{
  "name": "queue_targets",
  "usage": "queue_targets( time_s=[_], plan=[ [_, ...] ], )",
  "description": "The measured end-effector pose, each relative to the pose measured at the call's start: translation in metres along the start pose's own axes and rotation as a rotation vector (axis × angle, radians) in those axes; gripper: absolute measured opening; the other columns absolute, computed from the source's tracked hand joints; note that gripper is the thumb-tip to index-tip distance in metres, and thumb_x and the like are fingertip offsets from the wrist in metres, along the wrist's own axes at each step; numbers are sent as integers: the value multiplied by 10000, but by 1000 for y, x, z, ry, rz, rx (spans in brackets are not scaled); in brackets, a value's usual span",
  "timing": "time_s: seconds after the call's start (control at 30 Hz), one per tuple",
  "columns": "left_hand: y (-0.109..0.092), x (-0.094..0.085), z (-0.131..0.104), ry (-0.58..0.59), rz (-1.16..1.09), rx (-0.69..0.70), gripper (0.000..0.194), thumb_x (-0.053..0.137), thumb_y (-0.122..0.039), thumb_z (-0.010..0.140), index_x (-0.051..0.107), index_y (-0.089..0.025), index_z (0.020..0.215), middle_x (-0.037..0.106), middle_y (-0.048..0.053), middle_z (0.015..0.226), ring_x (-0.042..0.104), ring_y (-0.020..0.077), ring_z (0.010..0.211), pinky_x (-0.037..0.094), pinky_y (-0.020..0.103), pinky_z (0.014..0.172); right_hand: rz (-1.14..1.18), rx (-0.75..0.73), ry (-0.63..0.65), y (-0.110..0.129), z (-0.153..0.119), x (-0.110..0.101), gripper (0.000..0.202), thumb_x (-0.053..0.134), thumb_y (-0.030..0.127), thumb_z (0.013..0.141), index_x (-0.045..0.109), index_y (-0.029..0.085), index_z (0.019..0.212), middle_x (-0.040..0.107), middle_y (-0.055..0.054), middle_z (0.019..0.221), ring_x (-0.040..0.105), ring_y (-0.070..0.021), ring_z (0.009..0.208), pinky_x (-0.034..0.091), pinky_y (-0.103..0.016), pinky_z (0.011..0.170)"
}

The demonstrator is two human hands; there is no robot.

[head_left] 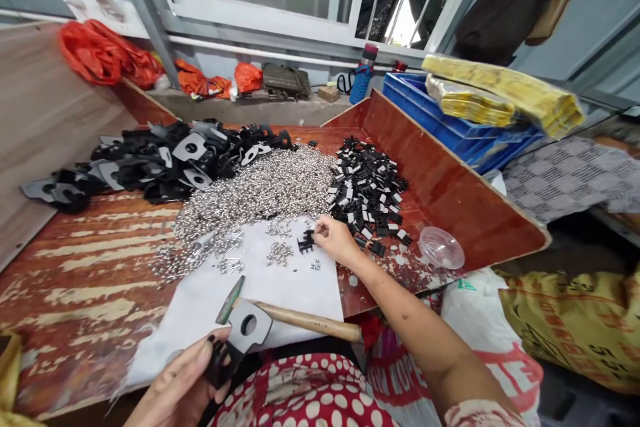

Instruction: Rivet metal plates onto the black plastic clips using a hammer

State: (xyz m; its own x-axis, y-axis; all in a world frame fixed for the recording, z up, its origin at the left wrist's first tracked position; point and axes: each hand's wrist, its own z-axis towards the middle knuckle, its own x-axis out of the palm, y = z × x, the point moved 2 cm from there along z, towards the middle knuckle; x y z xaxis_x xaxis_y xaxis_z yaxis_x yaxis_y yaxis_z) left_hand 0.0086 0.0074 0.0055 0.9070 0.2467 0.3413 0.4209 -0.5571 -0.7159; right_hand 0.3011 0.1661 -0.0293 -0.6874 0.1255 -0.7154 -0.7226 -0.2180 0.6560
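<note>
Low at the front, my left hand (185, 373) is closed on a black plastic part with a grey plate (250, 327) that has a round hole. My right hand (333, 238) reaches over the white cloth (195, 310), its fingertips pinched on a small black clip (306, 240). Beside those fingers lie little groups of silver screw-like pieces (279, 253). A hammer with a wooden handle (310, 321) rests across the cloth, its head partly behind the grey plate.
A large heap of small silver metal pieces (265, 180) covers the middle of the table. Black parts with grey plates (195, 147) pile at left, small black clips (367, 187) at right. A clear plastic bowl (441, 247) sits by the wooden side board (450, 173); a blue crate (425, 107) stands beyond.
</note>
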Motion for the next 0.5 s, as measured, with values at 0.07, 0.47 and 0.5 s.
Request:
queue_targets(
  time_s=[0.07, 0.47, 0.5],
  plan=[
    [4, -9, 4, -9, -13, 3, 456, 926, -532, 587, 843, -229, 917, 706, 53, 682, 542, 149, 532, 463, 247, 502, -9, -29, 42, 4, 1, 2, 241, 638, 90, 791, 691, 211, 993, 691, 33, 811, 624, -135, 688, 490, -229, 677],
    [-39, 21, 28, 112, 800, 699, 296, 723, -527, 815, 812, -244, 815, 648, 92, 1115, 604, 293, 1060, 509, 326, 786, -262, -196, 217, 21, -12, -11, 252, 586, 34, 811, 684, 202, 973, 677, -43, 936, 599, -204, 917, 444, -297, 866],
    [-46, 30, 30, 139, 889, 802, 274, 694, -499, 844, 803, -249, 819, 644, 91, 1095, 585, 305, 1132, 492, 342, 858, -282, -228, 246, 23, -13, -11, 279, 570, 18, 812, 692, 200, 984, 677, -48, 938, 594, -210, 944, 435, -305, 895]
  ],
)
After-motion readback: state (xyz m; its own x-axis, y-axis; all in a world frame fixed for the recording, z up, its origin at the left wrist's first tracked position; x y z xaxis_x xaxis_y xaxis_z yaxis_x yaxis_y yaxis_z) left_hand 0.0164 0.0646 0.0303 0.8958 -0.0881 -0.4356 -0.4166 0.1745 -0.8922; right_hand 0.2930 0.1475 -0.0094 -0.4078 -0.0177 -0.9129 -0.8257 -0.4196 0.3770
